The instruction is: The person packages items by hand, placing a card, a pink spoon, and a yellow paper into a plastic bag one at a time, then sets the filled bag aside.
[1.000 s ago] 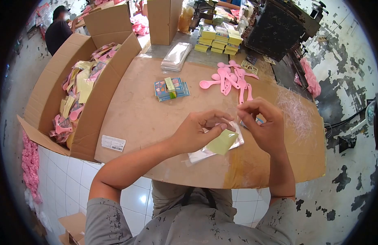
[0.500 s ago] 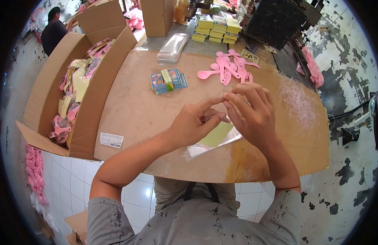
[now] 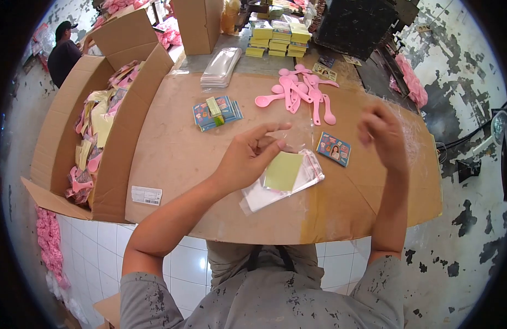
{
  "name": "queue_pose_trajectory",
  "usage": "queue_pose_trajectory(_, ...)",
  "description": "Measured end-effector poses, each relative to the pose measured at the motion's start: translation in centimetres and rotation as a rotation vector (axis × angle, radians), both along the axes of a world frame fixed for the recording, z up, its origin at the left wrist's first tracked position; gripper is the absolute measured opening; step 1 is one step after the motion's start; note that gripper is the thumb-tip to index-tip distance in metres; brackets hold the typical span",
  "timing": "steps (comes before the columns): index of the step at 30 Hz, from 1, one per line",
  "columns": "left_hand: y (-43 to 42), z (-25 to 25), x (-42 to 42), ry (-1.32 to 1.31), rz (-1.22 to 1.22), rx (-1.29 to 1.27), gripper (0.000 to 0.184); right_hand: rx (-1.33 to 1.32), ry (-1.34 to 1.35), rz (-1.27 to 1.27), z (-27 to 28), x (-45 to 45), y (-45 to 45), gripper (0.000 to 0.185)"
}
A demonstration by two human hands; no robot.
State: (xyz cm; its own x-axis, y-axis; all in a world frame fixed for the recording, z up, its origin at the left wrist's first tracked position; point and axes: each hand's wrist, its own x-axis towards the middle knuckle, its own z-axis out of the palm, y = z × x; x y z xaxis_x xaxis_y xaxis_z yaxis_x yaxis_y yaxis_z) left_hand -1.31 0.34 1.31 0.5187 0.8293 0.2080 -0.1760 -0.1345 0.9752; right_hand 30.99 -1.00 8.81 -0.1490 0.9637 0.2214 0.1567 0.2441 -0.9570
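Note:
My left hand [image 3: 243, 162] is over the middle of the table, thumb and fingers pinching the top of a clear plastic bag. A yellow-green card [image 3: 283, 171] shows in that bag, above a stack of clear plastic bags [image 3: 259, 196]. My right hand [image 3: 384, 134] is raised at the right, apart from the left, near a heap of thin clear plastic strips [image 3: 412, 140]. Its fingers are curled and blurred, so whether they hold anything cannot be made out. Between the hands lies a small blue printed card pack [image 3: 334, 149].
Pink measuring spoons [image 3: 293, 94] lie in a pile. Nearby are banded blue card packs [image 3: 216, 113], more clear bags [image 3: 221, 67] and yellow-edged card stacks [image 3: 278, 38]. A carton [image 3: 113, 148] of bagged goods stands left. Another person [image 3: 64, 55] sits beyond it.
My right hand has left my left hand and swung right towards the strips. The blue card pack and more of the clear bag stack are now uncovered. My left hand has barely moved.

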Motion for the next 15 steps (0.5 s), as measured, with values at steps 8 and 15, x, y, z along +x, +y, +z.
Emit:
queue_pose_trajectory(8,0.9,0.1,-0.6,-0.048,-0.025,-0.107,0.042,0.344,-1.13,-0.746,-8.8,23.5,-0.1,0.039)
queue_pose_trajectory(15,1.1,-0.3,0.0,-0.093,0.033,-0.072,0.038,0.367,-0.914,-0.736,-2.8,10.6,-1.2,0.035)
